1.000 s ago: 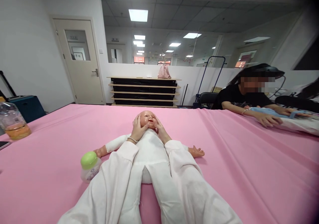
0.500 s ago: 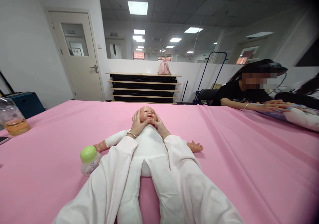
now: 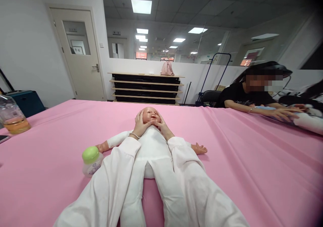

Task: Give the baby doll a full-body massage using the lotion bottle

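A baby doll (image 3: 152,142) with a white cloth body lies on its back, its head away from me and its arms spread. My left hand (image 3: 140,125) cups one side of the doll's head, with the thumb by the chin. On the other side, my right hand (image 3: 163,126) mirrors it, its fingers along the cheek and its thumb near the mouth. Both hands are closed around the head between them. Beside my left sleeve stands a small clear bottle (image 3: 92,166) with a green cap, close to one of the doll's hands.
Pink cloth (image 3: 239,173) covers the table. At the left edge are a plastic bottle (image 3: 16,122) of amber liquid and part of a phone (image 3: 3,138). A co-worker (image 3: 233,95) at the right handles a white-bodied doll (image 3: 309,121). A shelf (image 3: 146,87) stands behind.
My hands keep their place on the doll's head. The view has shifted slightly. The co-worker's hands have moved over the other doll.
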The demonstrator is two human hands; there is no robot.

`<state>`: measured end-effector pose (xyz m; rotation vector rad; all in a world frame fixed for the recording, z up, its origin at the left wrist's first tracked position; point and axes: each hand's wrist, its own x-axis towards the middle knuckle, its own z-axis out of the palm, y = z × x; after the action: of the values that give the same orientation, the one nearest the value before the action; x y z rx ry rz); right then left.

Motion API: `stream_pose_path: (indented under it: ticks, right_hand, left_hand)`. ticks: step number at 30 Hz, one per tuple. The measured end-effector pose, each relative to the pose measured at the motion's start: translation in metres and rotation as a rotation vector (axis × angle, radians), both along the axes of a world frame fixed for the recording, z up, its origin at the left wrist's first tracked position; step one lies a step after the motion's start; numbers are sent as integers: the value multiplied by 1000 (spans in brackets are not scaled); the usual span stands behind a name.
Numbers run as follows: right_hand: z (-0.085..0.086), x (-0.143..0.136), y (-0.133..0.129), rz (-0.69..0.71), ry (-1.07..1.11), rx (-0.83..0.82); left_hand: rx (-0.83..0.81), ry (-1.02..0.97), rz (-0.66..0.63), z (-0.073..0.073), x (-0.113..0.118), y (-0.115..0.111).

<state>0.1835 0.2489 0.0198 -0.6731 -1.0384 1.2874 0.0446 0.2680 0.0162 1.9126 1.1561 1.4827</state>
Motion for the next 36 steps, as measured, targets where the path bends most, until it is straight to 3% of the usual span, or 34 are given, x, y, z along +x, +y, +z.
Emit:
stream_pose_path:
  ticks: [5, 13, 18, 24, 30, 36]
  right_hand:
    - [-4, 3, 6, -53, 16, -29]
    - [0, 0, -1, 24, 36, -8]
    - [-2, 3, 4, -30, 31, -22]
    - [1, 1, 0, 13, 31, -15]
    - [2, 0, 0, -28, 68, -35]
    - [2, -1, -1, -3, 14, -14]
  left_hand:
    - [-84, -74, -43, -1, -2, 3]
    - [-61, -81, -26, 2, -1, 0]
    - [-124, -93, -55, 1, -3, 4]
    - [-12, -10, -12, 0, -2, 2]
    - [-85, -63, -42, 1, -3, 1]
    - [-12, -30, -15, 1, -2, 0]
